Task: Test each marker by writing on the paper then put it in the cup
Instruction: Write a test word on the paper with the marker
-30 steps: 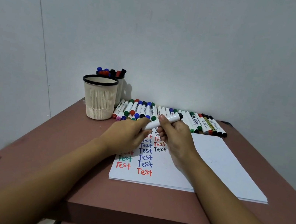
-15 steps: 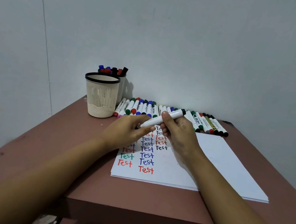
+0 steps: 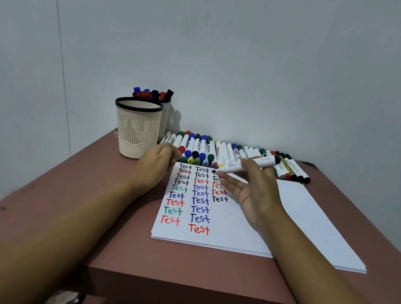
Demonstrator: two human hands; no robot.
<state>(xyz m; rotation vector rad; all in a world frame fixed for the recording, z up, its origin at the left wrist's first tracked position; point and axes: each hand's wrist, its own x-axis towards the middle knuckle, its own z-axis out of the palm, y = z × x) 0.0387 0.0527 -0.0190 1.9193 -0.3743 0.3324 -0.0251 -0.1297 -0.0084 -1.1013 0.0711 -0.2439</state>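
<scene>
1. Marker [image 3: 244, 164]: white barrel, held nearly level above the far edge of the paper, with its dark tip to the left and its black end up to the right. Whether the tip touches the sheet cannot be told.
2. Right hand [image 3: 253, 195]: the thumb and upper fingers pinch the marker at mid-barrel, and the lower fingers are straight and spread over the paper.
3. Left hand [image 3: 157, 162]: at the paper's far left corner, just right of the cup, with its fingers curled inward. Whether they hold anything cannot be told.
4. Paper [image 3: 309, 221]: white stack lying flat on the table. "Test" is written in three columns on its left half, in black, red, green and blue.
5. Cup [image 3: 136, 132]: cream, black-rimmed and upright, at the far left of the table.
6. Rear cup [image 3: 164, 120]: just behind the first cup, with blue, red and black markers standing in it.
7. Row of markers [image 3: 205, 150]: lies side by side along the far edge, between the cups and the right corner.
8. Table [image 3: 76, 200]: reddish-brown, set against a pale wall [image 3: 261, 56].
</scene>
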